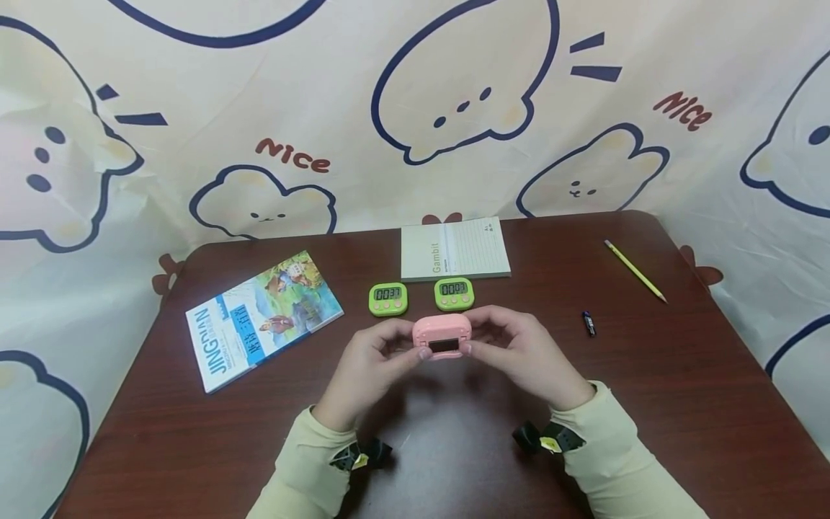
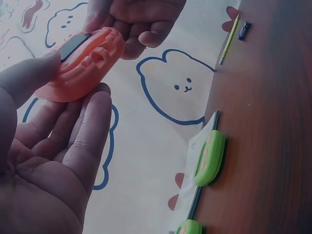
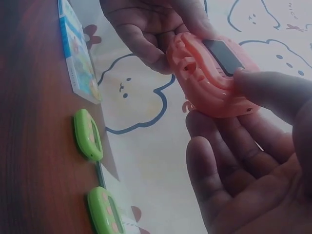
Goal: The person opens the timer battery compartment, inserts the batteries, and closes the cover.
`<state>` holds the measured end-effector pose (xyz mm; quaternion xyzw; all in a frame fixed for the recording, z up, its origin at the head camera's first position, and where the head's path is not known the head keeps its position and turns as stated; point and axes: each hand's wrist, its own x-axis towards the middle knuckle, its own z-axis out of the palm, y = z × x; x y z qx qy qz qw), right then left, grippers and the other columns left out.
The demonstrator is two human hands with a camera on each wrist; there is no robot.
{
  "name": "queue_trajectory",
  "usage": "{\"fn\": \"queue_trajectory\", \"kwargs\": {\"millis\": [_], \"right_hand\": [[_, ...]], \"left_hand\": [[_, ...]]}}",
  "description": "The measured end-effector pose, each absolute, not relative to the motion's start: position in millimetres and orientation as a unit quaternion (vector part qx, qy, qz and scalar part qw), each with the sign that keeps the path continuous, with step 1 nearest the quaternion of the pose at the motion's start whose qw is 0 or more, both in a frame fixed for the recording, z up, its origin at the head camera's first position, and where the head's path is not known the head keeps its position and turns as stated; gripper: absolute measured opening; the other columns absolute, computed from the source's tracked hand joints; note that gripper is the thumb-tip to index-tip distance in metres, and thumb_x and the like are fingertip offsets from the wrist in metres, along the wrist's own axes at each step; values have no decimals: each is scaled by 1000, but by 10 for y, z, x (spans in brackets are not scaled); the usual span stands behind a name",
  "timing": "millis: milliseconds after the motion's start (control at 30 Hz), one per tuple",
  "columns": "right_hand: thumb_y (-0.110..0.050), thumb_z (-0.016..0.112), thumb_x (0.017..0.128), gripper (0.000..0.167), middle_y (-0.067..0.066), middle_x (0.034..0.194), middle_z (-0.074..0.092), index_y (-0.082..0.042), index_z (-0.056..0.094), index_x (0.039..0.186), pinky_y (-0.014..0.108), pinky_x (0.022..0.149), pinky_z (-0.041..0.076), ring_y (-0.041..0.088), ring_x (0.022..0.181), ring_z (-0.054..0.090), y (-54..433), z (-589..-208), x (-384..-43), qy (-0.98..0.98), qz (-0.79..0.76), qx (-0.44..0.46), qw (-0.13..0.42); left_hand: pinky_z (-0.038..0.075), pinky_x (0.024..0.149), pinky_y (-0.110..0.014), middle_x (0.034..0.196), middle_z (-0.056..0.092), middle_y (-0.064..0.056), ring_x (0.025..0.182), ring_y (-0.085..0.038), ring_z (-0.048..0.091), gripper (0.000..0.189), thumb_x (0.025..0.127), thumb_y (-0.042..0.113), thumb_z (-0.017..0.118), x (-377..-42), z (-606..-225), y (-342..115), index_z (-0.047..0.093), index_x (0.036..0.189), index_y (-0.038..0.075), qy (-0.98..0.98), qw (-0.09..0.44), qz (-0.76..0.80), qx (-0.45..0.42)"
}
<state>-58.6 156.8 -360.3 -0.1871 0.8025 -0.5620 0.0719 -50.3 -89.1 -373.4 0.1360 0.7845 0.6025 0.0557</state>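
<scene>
Both hands hold a pink timer above the middle of the table. Its back, with a dark rectangular strip, faces the person. My left hand grips the timer's left end, thumb on the near face and fingers beneath. On the opposite end my right hand pinches it the same way. Moulded notches show along the pink case in the left wrist view. The timer's display side is hidden. Just beyond the hands stand two green timers, one reading 0037 and another whose digits are less distinct.
A colourful book lies at the left of the brown table. Behind the green timers is a pale notepad. To the right lie a small dark battery and a yellow pencil. A patterned cloth hangs around the table.
</scene>
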Motion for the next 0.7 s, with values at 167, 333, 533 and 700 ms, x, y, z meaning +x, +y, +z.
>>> {"fn": "queue_trajectory", "kwargs": {"millis": [167,333,533,700], "right_hand": [[-14,78,89,29,-1,106,71,-15,70,117,32,78,58,19,90,67,1562,-3599,-582,796,-571,-184,75],[-16,79,88,30,2,105,71,-13,71,117,32,79,58,22,91,67,1561,-3591,-580,786,-589,-175,75],[-16,77,90,31,6,108,71,-9,69,120,32,80,59,25,92,68,1577,-3588,-586,770,-610,-157,102],[-15,75,92,33,9,112,71,-6,68,122,40,85,59,26,96,69,1597,-3594,-605,753,-627,-145,136]], "left_hand": [[60,78,-29,102,71,-7,85,-19,68,26,87,10,79,-504,-3723,-895,72,112,6,773,73,616,131],[60,80,-31,105,73,-2,92,-17,70,42,88,12,79,-485,-3722,-876,64,127,14,773,55,615,146],[59,85,-32,112,72,-2,96,-15,71,83,80,10,86,-475,-3720,-860,44,150,22,769,41,607,198],[60,83,-37,112,70,-4,93,-14,70,87,78,10,87,-476,-3737,-859,43,151,21,775,41,591,220]]}}
